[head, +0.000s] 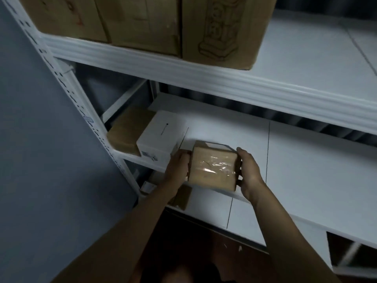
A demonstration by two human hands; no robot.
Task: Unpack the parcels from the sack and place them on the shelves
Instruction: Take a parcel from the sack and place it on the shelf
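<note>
In the head view, near the middle of the frame, a small brown cardboard parcel wrapped in shiny tape [213,169] sits at the front of the white metal shelf [306,160]. The left hand [178,167] and right hand [247,170] hold its two sides. It looks stiff and light, but the tape may be slippery, so the side edges seem the best place to hold. A white box [158,139] sits just left.

No text is legible: the label on the white cardboard box [161,137] is too blurred to read.
</note>
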